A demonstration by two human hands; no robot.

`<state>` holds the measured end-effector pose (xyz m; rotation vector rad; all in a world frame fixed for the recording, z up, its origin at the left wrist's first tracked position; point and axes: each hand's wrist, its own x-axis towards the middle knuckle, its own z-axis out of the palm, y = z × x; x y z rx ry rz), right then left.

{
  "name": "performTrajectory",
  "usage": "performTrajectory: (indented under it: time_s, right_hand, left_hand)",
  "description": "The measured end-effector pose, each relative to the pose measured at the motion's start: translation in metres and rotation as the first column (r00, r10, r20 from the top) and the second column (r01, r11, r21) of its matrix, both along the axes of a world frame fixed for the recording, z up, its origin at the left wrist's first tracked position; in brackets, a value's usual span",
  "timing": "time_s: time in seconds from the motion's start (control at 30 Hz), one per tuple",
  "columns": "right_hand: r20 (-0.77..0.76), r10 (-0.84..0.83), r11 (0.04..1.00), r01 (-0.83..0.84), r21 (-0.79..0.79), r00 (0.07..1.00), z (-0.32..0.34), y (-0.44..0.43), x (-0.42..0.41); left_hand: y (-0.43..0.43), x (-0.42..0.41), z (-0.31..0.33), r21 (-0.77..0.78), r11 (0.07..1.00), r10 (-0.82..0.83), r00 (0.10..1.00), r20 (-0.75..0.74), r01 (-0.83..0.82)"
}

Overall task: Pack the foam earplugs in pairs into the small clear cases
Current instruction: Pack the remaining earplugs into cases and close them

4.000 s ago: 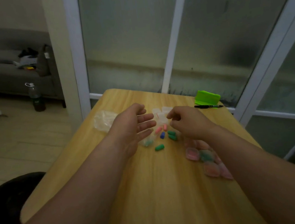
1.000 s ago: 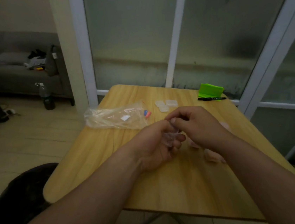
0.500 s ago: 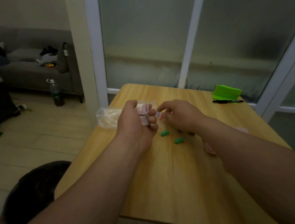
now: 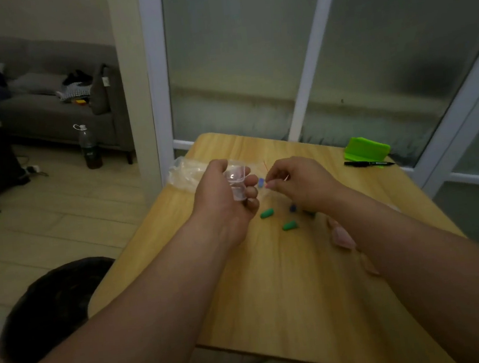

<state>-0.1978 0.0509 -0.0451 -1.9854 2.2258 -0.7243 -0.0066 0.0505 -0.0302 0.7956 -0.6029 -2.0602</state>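
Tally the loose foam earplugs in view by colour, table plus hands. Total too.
Green foam earplugs on the wooden table: 2
Blue foam earplugs: 2, one on the table, one pinched in the right hand at
Total: 4. A dark piece by the right wrist is too hidden to count.

Illumination dim, contrast low, colours muted. Weak diffuse light enters through the frosted glass point(image 4: 381, 45), upper right. Shadows soft. One glare spot on the clear case point(image 4: 235, 177), centre. Lower-frame forearms point(image 4: 129, 328) blurred; edge lines bow.
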Motion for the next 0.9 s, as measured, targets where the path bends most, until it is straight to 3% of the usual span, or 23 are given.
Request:
performTrajectory:
  time_s: [0.2, 0.37, 0.57, 0.9]
  right_hand:
    - [0.199, -0.016, 0.980, 0.055, -0.190, 0.980, 0.018, 0.034, 0.002]
    - [0.333, 0.102, 0.945, 0.014, -0.327, 0.938, 0.031, 0.080, 0.024]
    - [0.158, 0.087, 0.957, -0.038, -0.289, 0.984, 0.016, 0.102, 0.032]
    - [0.174, 0.064, 0.946, -0.004, -0.325, 0.983, 0.005, 0.105, 0.031]
  left_hand:
    - [0.016, -0.010, 0.000, -0.012, 0.994, -0.111, 0.993, 0.032, 0.111]
    - [0.030, -0.025, -0.003, -0.031, 0.981, -0.193, 0.981, 0.022, 0.193]
    - [0.040, -0.035, -0.004, -0.034, 0.974, -0.225, 0.974, -0.025, 0.224]
    - [0.043, -0.041, -0.004, -0.028, 0.971, -0.240, 0.963, -0.125, 0.239]
